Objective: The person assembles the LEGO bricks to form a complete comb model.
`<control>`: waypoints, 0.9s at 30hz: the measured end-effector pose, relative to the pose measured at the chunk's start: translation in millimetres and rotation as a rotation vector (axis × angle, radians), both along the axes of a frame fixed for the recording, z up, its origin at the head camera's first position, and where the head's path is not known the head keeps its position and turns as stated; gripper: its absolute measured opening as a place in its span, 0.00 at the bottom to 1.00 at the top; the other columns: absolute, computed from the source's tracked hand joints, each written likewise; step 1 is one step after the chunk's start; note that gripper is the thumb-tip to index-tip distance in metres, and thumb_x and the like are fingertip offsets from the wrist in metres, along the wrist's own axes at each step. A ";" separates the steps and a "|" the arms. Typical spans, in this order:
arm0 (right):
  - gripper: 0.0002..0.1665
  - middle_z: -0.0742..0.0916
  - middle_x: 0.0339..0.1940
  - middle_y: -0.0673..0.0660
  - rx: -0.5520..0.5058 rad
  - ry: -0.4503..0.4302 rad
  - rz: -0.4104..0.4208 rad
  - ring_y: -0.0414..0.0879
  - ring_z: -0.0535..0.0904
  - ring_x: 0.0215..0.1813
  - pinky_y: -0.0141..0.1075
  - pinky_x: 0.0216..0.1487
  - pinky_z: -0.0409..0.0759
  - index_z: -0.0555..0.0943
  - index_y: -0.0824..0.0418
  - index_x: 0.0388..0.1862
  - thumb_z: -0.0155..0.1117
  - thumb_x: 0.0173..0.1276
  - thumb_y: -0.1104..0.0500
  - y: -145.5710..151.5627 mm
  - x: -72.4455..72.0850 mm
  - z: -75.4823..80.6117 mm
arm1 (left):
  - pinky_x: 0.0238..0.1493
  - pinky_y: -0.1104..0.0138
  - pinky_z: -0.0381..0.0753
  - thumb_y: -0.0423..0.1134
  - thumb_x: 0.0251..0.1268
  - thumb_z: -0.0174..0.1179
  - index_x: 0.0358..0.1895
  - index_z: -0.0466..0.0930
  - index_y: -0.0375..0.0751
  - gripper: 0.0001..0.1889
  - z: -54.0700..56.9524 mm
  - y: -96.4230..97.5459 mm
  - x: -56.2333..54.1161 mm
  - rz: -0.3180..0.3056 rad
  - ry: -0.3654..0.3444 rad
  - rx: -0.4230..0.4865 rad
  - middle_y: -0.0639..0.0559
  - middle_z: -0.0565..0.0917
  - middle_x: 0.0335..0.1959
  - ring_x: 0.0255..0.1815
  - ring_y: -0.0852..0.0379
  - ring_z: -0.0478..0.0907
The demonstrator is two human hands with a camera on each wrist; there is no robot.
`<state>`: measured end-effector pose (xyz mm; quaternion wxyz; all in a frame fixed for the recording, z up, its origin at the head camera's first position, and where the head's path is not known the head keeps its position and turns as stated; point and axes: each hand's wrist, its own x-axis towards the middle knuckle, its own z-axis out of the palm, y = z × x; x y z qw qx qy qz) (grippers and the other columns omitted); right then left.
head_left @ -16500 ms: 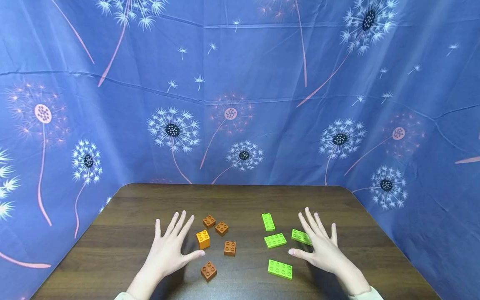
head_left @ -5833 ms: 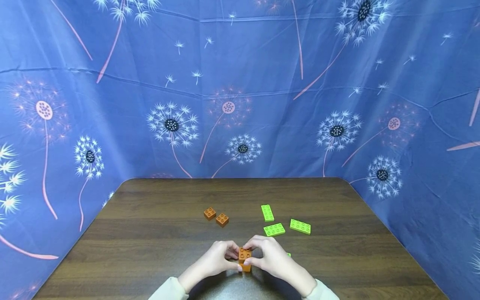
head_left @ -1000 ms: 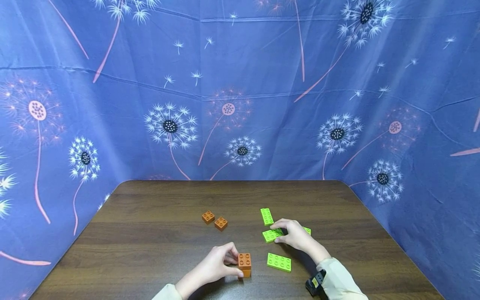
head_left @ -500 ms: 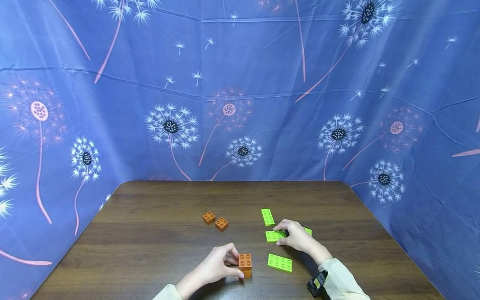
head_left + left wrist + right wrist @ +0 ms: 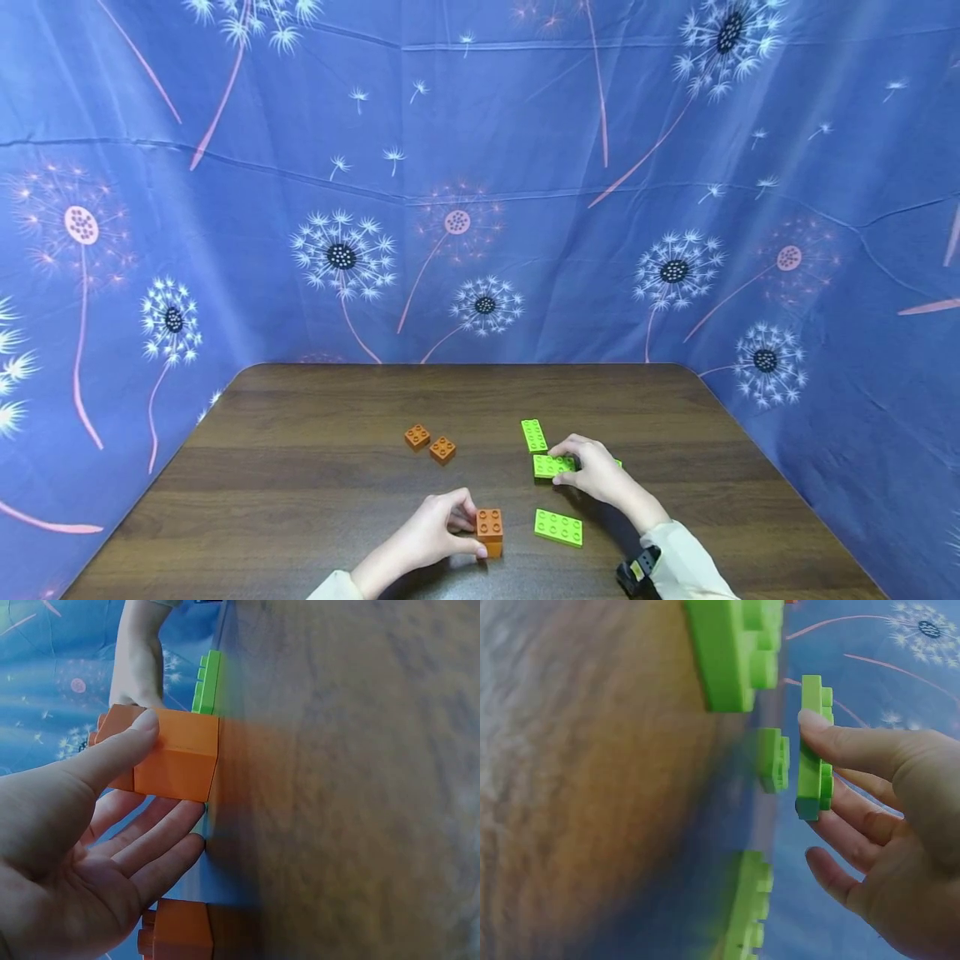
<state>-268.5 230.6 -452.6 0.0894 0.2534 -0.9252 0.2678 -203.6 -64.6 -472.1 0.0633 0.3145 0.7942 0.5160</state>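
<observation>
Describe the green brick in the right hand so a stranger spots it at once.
On the dark brown table, find the person's right hand. It pinches a flat green brick, studs facing up. That brick alone is held off the table; the three other green bricks lie on it.

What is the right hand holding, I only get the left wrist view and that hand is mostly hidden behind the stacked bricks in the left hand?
Observer: The right hand pinches a flat green brick.

Operator: Is it resting on the table?

Observer: No, the right wrist view shows it held up, with a gap between it and the table.

Operator: How many more green ones are there?

Observer: Three, seen in the head view: a far brick, a near brick, and a third brick mostly hidden by the right hand.
</observation>
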 end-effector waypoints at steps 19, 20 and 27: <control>0.20 0.83 0.43 0.48 -0.122 0.187 0.119 0.44 0.81 0.45 0.42 0.45 0.81 0.81 0.57 0.45 0.73 0.52 0.59 -20.6 41.1 41.7 | 0.40 0.72 0.83 0.37 0.46 0.73 0.35 0.73 0.37 0.18 2.6 -1.9 2.0 0.031 -0.009 -0.004 0.45 0.83 0.38 0.36 0.61 0.84; 0.19 0.83 0.43 0.48 -0.120 0.190 0.130 0.45 0.81 0.45 0.41 0.46 0.81 0.81 0.57 0.45 0.73 0.53 0.59 -22.1 42.9 43.1 | 0.40 0.72 0.83 0.36 0.45 0.73 0.35 0.73 0.37 0.18 3.1 -1.6 2.1 0.031 -0.011 -0.001 0.44 0.83 0.38 0.36 0.60 0.84; 0.19 0.84 0.43 0.47 -0.108 0.197 0.173 0.43 0.81 0.45 0.37 0.46 0.81 0.80 0.56 0.46 0.72 0.54 0.57 -29.8 53.0 48.0 | 0.39 0.68 0.84 0.34 0.45 0.73 0.36 0.73 0.36 0.18 2.2 1.1 2.0 0.035 -0.014 -0.001 0.44 0.83 0.38 0.36 0.55 0.84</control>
